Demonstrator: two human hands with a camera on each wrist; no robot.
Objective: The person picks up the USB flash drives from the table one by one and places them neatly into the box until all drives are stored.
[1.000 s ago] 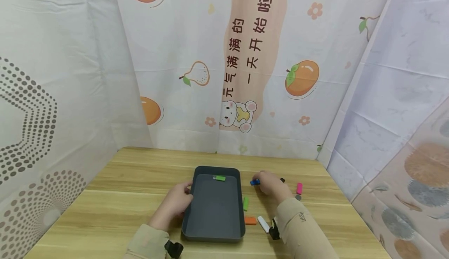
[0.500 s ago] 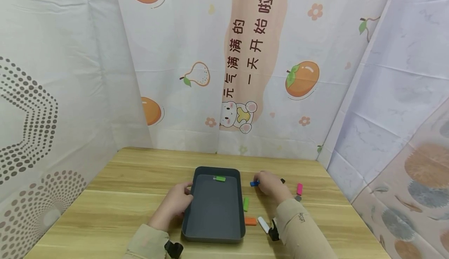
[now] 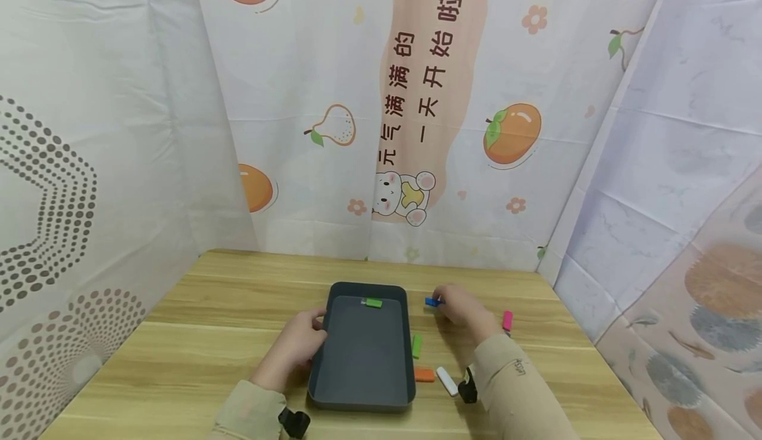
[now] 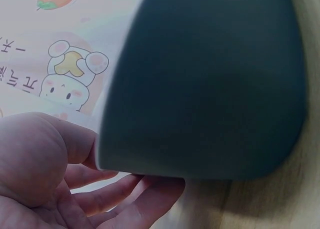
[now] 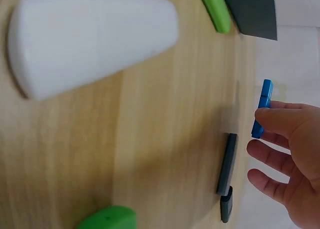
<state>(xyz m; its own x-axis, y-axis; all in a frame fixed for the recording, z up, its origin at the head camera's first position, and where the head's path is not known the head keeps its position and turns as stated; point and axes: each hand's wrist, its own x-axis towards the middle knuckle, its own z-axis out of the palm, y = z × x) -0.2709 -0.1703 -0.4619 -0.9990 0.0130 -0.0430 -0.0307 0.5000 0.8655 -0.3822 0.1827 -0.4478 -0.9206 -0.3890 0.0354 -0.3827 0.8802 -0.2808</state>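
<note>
My left hand (image 3: 302, 339) holds the left wall of a dark grey tray (image 3: 362, 360). In the left wrist view its thumb lies at the rim and the other fingers (image 4: 150, 201) reach under the edge. Right of the tray, my right hand (image 3: 461, 306) pinches a blue USB flash drive (image 5: 263, 109) between thumb and forefinger, held up off the table, its other fingers spread below. Near that hand in the right wrist view lies a black flash drive (image 5: 227, 164) with a short black piece at its end. A green flash drive (image 3: 373, 303) with its metal plug showing lies inside the tray.
Along the tray's right side lie a green stick (image 3: 417, 346), an orange one (image 3: 424, 375) and a white one (image 3: 446, 382). A pink one (image 3: 507, 320) lies farther right, beside my sleeve. Printed curtains (image 3: 309, 215) enclose the wooden table (image 3: 238, 288).
My right hand has risen and shifted slightly toward the far side with the blue flash drive. The black piece beside it is now hidden in the head view. My left hand and the tray stay put.
</note>
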